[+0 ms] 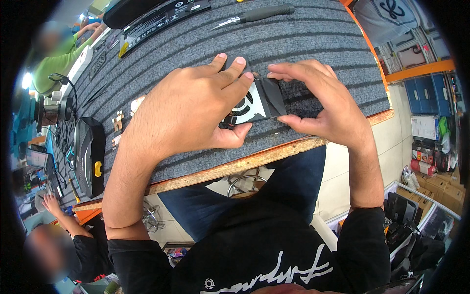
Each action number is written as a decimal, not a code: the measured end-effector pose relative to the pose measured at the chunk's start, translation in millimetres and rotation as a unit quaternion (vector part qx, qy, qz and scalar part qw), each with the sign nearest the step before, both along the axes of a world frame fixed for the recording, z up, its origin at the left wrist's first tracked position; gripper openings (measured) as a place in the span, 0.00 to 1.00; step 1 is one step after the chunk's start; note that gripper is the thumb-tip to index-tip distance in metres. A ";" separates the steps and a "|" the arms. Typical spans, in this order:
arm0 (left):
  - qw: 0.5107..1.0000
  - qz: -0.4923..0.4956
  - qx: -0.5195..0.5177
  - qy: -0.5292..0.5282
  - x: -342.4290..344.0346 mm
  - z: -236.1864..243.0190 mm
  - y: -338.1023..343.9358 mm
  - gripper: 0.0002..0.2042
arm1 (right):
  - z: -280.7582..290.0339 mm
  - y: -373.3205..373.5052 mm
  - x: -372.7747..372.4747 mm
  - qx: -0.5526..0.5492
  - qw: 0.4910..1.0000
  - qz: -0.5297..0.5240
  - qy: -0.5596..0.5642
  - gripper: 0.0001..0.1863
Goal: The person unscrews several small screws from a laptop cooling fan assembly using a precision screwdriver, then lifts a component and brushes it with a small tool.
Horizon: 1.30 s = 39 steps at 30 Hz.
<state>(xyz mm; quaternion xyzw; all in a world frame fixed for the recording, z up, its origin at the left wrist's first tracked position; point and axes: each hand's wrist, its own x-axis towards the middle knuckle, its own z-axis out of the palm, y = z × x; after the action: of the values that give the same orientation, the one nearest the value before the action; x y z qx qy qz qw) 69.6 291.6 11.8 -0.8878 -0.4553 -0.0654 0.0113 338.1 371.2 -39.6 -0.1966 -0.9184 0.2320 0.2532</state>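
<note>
A laptop cooling fan (pixel 253 109), with a silver cover, dark blades and a black strip along its right end, is between my hands over the grey ribbed mat (pixel 313 29). My left hand (pixel 188 105) grips its left part, fingers across the top and thumb along the near side, hiding much of it. At the right end, my right hand (pixel 328 105) pinches the black strip, fingertips at the far corner and thumb at the near corner.
A grey-handled screwdriver (pixel 267 13) and a black laptop battery (pixel 164 22) lie farther back. Tweezers (pixel 96 95), small coppery parts (pixel 117 122) and a black case with a yellow catch (pixel 89 157) are to the left. Two other people sit at the left; the wooden table edge (pixel 235 164) runs nearest me.
</note>
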 end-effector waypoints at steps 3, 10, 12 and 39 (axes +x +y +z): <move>1.000 -0.001 0.002 0.002 0.8 1.0 -0.6 0.32 | 1.2 -0.2 0.3 0.004 1.000 -0.002 0.010 0.37; 1.000 -0.015 0.006 -0.014 -2.2 -0.6 0.1 0.32 | 15.4 -6.7 2.3 0.031 0.999 0.007 -0.012 0.22; 1.000 -0.010 0.006 -0.009 -1.4 -1.0 -0.8 0.31 | 23.2 -8.7 1.9 0.025 1.000 0.009 -0.017 0.21; 0.995 0.001 -0.018 -0.096 -5.3 1.0 1.5 0.30 | 13.2 14.2 -11.5 0.021 0.999 0.025 -0.020 0.33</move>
<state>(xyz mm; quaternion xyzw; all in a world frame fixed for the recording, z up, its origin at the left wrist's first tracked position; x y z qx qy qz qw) 64.3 293.1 12.7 -0.8769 -0.4566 -0.1421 -0.0480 326.5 385.5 -26.4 -0.1728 -0.9324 0.2151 0.2334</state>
